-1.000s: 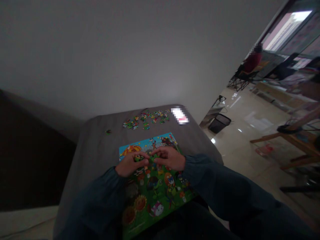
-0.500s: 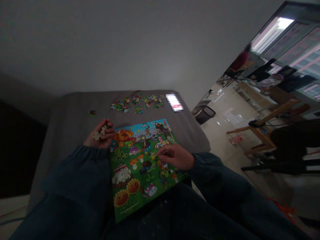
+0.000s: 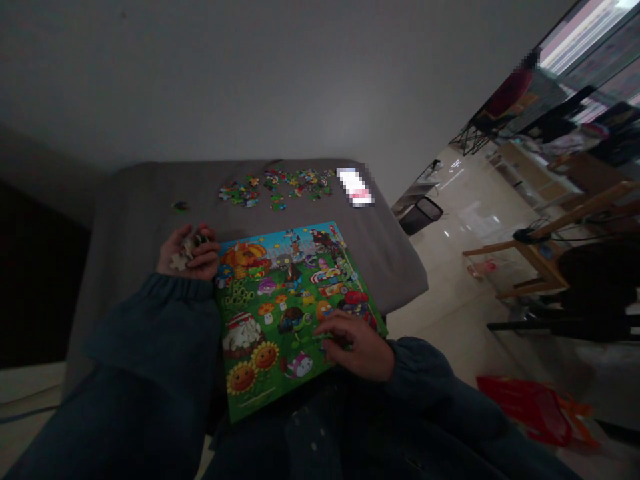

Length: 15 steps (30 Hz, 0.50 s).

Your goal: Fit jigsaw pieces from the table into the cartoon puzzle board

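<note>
Several loose puzzle pieces (image 3: 179,261), their pale backs showing, lie in my left hand (image 3: 197,252), palm up with the fingers curled over them. That hand is beside the upper left corner of a colourful cartoon puzzle board (image 3: 260,327), printed with sunflowers, mushrooms and zombies on green. Over the board's lower right part is my right hand (image 3: 353,343), thumb and index finger drawn close together. A thin pale edge shows at its fingertips and looks like a puzzle piece, mostly hidden by the fingers.
Beyond the board, a heap of puzzle pieces (image 3: 243,192) and a scattered group (image 3: 305,183) lie on the grey cloth surface (image 3: 150,193). One dark piece (image 3: 181,207) lies apart at left. A lit phone (image 3: 355,187) is at the right. A wooden chair (image 3: 540,263) stands on the floor.
My right hand has moved down the board, toward me, uncovering pictures at its right side. My left hand still holds its pieces, slightly turned. The camera view has shifted.
</note>
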Tool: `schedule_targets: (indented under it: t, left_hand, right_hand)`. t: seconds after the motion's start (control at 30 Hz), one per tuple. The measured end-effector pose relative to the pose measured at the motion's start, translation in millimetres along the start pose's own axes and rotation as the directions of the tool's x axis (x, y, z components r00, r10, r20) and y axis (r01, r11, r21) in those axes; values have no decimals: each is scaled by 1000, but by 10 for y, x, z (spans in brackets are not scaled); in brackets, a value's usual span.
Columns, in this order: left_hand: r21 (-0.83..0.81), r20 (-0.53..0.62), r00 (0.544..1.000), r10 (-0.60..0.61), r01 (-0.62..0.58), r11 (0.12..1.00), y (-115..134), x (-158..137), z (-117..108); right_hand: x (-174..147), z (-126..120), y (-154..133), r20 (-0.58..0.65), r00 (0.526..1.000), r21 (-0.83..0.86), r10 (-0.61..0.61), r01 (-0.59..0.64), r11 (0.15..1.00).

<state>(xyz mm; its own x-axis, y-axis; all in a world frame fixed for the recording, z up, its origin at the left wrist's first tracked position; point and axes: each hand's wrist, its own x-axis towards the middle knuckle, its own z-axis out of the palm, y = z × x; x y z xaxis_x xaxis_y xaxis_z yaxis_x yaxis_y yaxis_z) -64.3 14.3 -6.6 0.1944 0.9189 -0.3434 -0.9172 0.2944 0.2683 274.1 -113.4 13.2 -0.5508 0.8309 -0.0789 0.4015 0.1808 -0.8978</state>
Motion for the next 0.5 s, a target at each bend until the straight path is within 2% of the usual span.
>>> schedule_targets:
  t: [0.2,0.5]
  left_hand:
    - [-22,19,1000,21,-21,1000,8,-59,-1]
    - [10,22,999,34,-34,999,-44,-77,56]
  right_hand:
    - [-69,-85,82,50,998,-143,-44,50,988]
    - [-118,-94,114,39,999,-124,-32,37,992]
